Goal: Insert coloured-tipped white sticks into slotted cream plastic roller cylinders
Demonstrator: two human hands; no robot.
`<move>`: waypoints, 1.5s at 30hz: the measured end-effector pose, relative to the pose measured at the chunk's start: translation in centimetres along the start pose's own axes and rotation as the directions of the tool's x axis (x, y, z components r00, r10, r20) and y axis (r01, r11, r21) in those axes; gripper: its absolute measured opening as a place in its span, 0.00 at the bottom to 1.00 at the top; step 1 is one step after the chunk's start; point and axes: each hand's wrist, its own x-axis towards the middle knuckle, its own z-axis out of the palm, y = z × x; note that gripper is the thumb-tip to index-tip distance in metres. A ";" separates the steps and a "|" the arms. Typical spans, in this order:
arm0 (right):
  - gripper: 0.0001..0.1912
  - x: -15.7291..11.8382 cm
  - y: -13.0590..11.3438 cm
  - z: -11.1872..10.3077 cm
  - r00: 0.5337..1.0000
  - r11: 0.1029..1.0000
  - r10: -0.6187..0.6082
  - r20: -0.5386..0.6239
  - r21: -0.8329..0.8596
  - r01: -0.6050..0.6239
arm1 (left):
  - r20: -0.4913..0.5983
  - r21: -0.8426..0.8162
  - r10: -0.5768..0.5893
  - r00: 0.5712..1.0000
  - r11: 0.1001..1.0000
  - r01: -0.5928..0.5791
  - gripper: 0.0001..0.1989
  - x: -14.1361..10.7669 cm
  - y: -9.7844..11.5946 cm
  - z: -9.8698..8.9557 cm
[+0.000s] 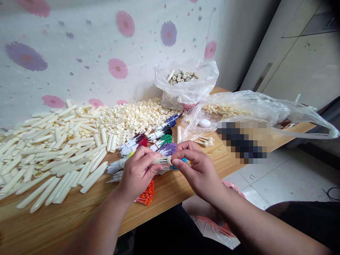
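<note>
In front of me, over the table's front part, my left hand pinches a cream pen part between thumb and fingers. This slotted upper piece of a multicolour pen lies nearly level and points right. At its right end, my right hand grips the rim with thumb and fingertips. Whether a small piece is in those right fingertips is hidden. Bundles of pen refills lie behind and below the hands: purple, green, dark red, blue and orange.
Long cream pen barrels spread across the table's left. Short slotted pieces are heaped behind the bundles. A white plastic bag of pen parts stands at the back. Right of it lie a clear bag, a white oval object and a blurred dark object.
</note>
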 end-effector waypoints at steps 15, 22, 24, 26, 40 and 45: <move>0.05 3.2 2.4 -3.0 0.997 0.978 0.040 0.068 -0.206 -0.026 | -0.015 -0.373 -0.377 0.926 0.861 0.345 0.17 0.0 -1.6 -0.1; 0.07 5.3 4.9 -1.6 0.898 0.732 0.116 0.423 -0.648 0.211 | 0.047 -0.154 -0.494 0.868 0.855 0.495 0.11 0.4 -1.6 0.0; 0.07 5.7 5.1 -1.1 0.873 0.688 0.136 0.469 -0.678 0.258 | 0.066 -0.104 -0.517 0.854 0.847 0.521 0.09 0.4 -1.7 -0.1; 0.08 6.0 5.1 -0.5 0.846 0.639 0.140 0.514 -0.700 0.319 | 0.096 -0.078 -0.518 0.850 0.848 0.525 0.06 0.4 -1.8 0.0; 0.08 5.8 4.9 0.5 0.835 0.464 0.142 0.532 -0.781 0.419 | 0.317 0.091 -0.293 0.902 0.956 0.278 0.15 0.4 -1.9 0.5; 0.07 5.9 4.1 -2.9 0.884 0.436 0.139 0.447 -0.829 0.351 | 0.323 0.110 -0.289 0.901 0.957 0.267 0.14 0.2 -2.3 0.5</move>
